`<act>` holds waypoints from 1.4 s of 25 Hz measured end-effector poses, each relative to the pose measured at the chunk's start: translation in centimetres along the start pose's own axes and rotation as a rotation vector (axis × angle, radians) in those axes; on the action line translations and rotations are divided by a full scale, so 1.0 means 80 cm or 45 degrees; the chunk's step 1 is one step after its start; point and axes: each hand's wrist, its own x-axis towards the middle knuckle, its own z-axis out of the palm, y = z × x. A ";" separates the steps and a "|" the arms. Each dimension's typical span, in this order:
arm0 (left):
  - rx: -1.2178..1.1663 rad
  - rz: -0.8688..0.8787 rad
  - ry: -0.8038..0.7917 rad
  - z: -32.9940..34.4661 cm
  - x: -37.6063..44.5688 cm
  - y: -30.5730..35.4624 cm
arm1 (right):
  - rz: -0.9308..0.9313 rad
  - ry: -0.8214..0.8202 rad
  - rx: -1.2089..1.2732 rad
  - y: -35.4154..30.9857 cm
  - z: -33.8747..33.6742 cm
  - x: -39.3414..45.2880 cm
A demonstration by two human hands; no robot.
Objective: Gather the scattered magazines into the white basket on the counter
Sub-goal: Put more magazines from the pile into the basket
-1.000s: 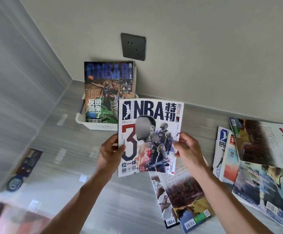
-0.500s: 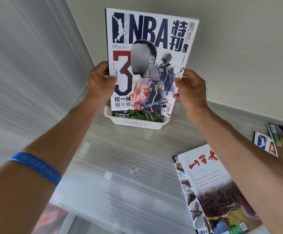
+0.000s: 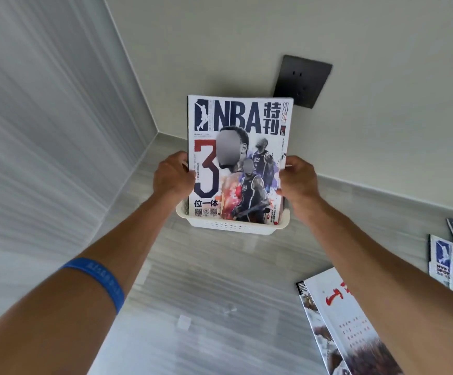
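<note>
White-covered magazine (image 3: 240, 158) upright between both hands' grip.

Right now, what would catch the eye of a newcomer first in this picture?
The NBA magazine stands upright at centre, its bottom edge inside the white basket by the wall. The left hand and right hand hold its sides. More magazines lie on the counter at lower right.

The NBA magazine (image 3: 240, 158) stands upright, its lower edge inside the white perforated basket (image 3: 230, 226) by the wall. More magazines (image 3: 355, 328) lie flat on the grey counter (image 3: 206, 280), well right of the basket.
</note>
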 end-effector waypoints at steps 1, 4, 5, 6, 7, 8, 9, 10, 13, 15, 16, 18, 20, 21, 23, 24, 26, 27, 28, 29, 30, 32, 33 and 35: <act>0.026 0.028 -0.012 0.003 0.003 -0.001 | 0.014 0.006 -0.020 0.008 0.001 0.003; 0.140 0.019 -0.011 0.008 0.018 -0.004 | -0.009 0.089 -0.214 0.032 -0.003 0.010; 0.147 -0.015 -0.036 0.011 0.023 -0.006 | 0.005 0.117 -0.253 0.038 -0.006 0.015; 0.091 -0.044 -0.079 0.013 0.027 -0.008 | 0.053 0.106 -0.234 0.041 -0.009 0.022; -0.035 -0.061 -0.135 0.017 0.029 -0.008 | 0.115 0.046 -0.160 0.041 -0.011 0.029; -0.204 -0.086 -0.197 0.021 0.033 -0.007 | 0.169 -0.049 -0.068 0.038 -0.012 0.037; -0.368 -0.136 -0.262 0.026 0.039 -0.003 | 0.202 -0.164 0.005 0.033 -0.012 0.045; -0.493 -0.205 -0.323 0.029 0.046 0.002 | 0.220 -0.262 0.042 0.028 -0.010 0.051; -0.683 -0.393 -0.387 0.034 0.066 0.008 | 0.217 -0.377 0.156 0.024 0.005 0.060; -0.733 -0.402 -0.385 0.036 0.069 0.004 | 0.176 -0.356 0.221 0.032 0.008 0.061; -0.768 -0.381 -0.384 0.036 0.067 0.001 | 0.139 -0.345 0.253 0.036 0.008 0.060; -0.835 -0.284 -0.383 0.034 0.057 -0.005 | 0.075 -0.334 0.352 0.047 0.005 0.051; -0.894 -0.185 -0.398 0.030 0.048 -0.007 | -0.009 -0.335 0.423 0.054 0.000 0.041; -0.890 -0.145 -0.410 0.028 0.044 -0.006 | -0.049 -0.332 0.435 0.057 -0.003 0.036; -0.811 -0.052 -0.450 0.025 0.041 0.004 | -0.132 -0.286 0.401 0.055 -0.012 0.032; -0.764 -0.002 -0.474 0.025 0.041 0.013 | -0.172 -0.253 0.362 0.052 -0.018 0.033; -0.672 0.119 -0.485 0.025 0.043 0.037 | -0.239 -0.185 0.296 0.042 -0.033 0.038; -0.641 0.186 -0.463 0.025 0.045 0.050 | -0.267 -0.144 0.288 0.036 -0.042 0.041; -0.627 0.242 -0.420 0.026 0.048 0.063 | -0.286 -0.094 0.284 0.030 -0.049 0.044; -0.625 0.267 -0.372 0.027 0.052 0.075 | -0.287 -0.043 0.273 0.024 -0.055 0.048; -0.616 0.266 -0.331 0.028 0.057 0.086 | -0.278 -0.002 0.263 0.018 -0.059 0.050; -0.520 0.240 -0.272 0.028 0.063 0.100 | -0.266 0.050 0.244 0.007 -0.061 0.053; -0.441 0.221 -0.258 0.030 0.066 0.105 | -0.261 0.060 0.224 0.002 -0.061 0.055; -0.311 0.173 -0.271 0.035 0.072 0.110 | -0.239 0.081 0.184 -0.006 -0.061 0.063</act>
